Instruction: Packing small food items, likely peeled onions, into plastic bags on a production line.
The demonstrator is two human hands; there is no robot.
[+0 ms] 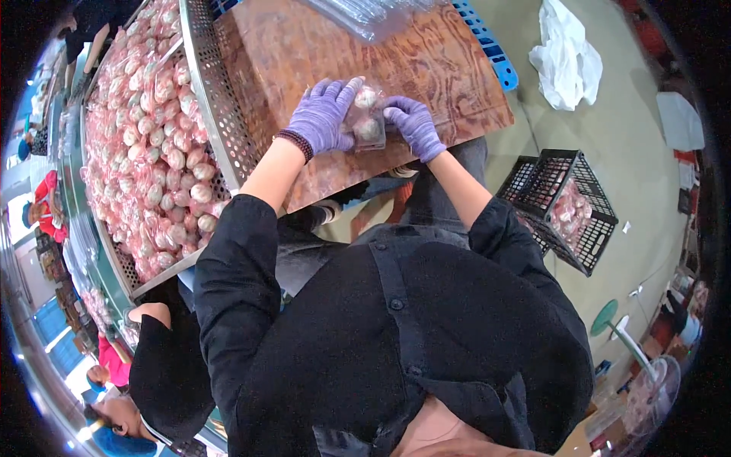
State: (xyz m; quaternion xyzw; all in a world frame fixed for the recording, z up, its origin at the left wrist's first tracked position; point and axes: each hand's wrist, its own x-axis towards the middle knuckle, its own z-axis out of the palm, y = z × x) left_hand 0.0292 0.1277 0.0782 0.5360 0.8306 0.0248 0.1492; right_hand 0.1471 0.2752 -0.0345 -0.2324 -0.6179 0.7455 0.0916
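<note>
A small clear plastic pack [374, 137] with round whitish items wrapped in pink-tinted film lies on the plywood board [451, 85] before me. My left hand [322, 117], in a purple knit glove, holds the pack from its left side, thumb near the lower edge. Opposite it, my right hand [416, 127], gloved the same way, has its curled fingers at the pack's upper right edge. Part of the pack is hidden behind the left fingers. Many more film-wrapped round items [154, 154] fill the perforated metal tray [205, 74] to my left.
Clear plastic packaging [371, 17] lies at the board's far edge, above a blue plastic crate [502, 68]. A white plastic bag [568, 63] and black crates [597, 243] with pink-wrapped items stand on the floor at right. A co-worker [177, 365] is close by at lower left.
</note>
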